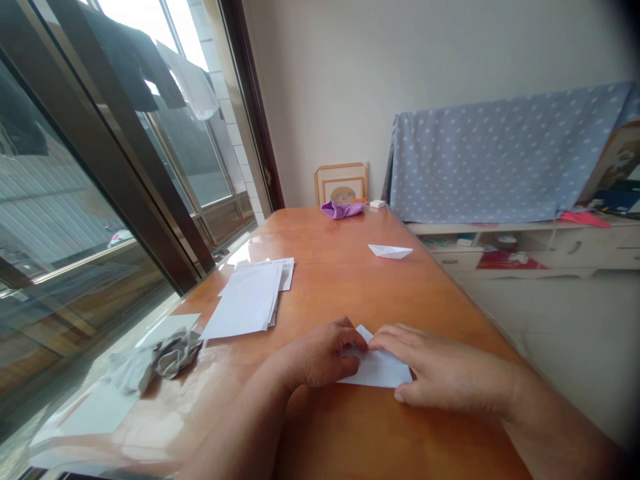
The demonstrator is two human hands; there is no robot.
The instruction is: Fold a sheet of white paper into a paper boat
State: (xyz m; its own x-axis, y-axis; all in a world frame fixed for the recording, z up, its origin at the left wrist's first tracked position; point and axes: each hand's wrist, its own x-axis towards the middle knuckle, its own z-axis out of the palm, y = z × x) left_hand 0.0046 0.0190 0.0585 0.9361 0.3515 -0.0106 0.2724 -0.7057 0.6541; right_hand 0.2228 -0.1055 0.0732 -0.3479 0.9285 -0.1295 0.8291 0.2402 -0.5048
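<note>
A folded white paper (pixel 376 369) lies on the orange wooden table (pixel 350 280) in front of me. My left hand (pixel 320 357) is curled, its fingertips pinching the paper's left part near its peak. My right hand (pixel 440 373) lies flat over the paper's right side, fingers stretched toward the peak and pressing it down. A finished white paper boat (pixel 390 251) sits farther back on the table's right side.
A stack of white sheets (pixel 253 297) lies at the left middle. A crumpled grey cloth (pixel 160 357) and more paper (pixel 95 413) lie by the window. A purple cloth (pixel 343 209), a small white box (pixel 377 203) and a picture frame (pixel 341 183) are at the far end. A covered cabinet (pixel 500 160) stands right.
</note>
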